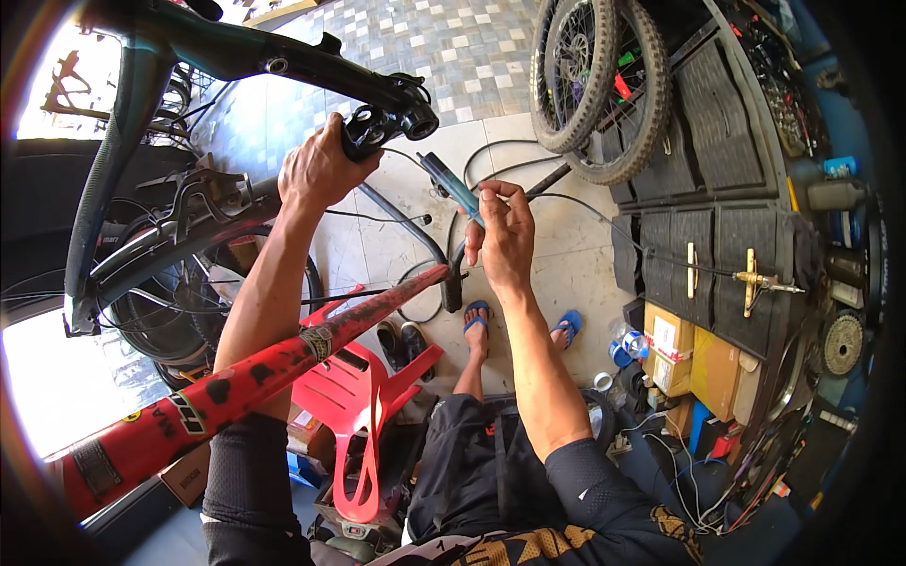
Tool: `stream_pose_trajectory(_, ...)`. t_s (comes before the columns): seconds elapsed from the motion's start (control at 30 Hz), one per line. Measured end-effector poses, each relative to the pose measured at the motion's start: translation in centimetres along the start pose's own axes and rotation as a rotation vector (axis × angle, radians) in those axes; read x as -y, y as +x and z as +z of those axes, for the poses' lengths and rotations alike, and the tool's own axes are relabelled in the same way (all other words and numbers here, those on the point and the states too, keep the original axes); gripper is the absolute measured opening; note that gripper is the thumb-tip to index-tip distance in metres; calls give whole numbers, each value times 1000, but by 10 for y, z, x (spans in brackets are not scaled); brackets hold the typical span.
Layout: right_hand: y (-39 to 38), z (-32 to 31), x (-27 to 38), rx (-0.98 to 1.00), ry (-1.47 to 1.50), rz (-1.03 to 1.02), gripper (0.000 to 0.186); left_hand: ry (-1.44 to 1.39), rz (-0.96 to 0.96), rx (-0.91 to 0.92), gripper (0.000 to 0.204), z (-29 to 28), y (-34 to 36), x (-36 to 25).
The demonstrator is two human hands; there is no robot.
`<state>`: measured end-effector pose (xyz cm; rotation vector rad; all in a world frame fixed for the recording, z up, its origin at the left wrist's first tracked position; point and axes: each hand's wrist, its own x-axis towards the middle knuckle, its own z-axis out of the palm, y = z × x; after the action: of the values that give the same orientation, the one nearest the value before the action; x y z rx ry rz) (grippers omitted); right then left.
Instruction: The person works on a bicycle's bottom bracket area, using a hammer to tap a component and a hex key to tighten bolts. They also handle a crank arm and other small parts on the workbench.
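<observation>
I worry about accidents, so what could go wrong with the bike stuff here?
The bluish tube might slip from the right hand's fingers and maybe leak. The dark bike frame could jolt if the left hand slips at its end. The blue sandals leave the feet mostly bare, so something dropped might hurt.

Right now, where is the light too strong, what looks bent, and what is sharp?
Head view: glare whitens the left side behind the black bicycle frame; head view: the matted workbench curves near the dark rim; head view: right hand looks fairly sharp.
</observation>
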<state>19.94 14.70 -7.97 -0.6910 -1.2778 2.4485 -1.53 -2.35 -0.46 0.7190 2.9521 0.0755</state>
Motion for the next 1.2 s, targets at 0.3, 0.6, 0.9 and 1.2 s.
stream_pose_trajectory(0.3, 12, 16, 0, -73, -5, -18, 28, -12, -12, 18, 69, -1, 7, 0)
stream_pose_trajectory(0.6, 18, 21, -2, -136, 72, 68, 25, -16, -26, 40, 68, -4, 6, -3)
stream_pose_trajectory(0.9, 32, 18, -19, -149, -19, -12, 24, -4, -17, 20, 68, 0, 7, 0)
stream_pose_trajectory(1.2, 36, 19, -26, -151, -136, -133, 26, 17, 3, -9, 70, 3, 7, 2)
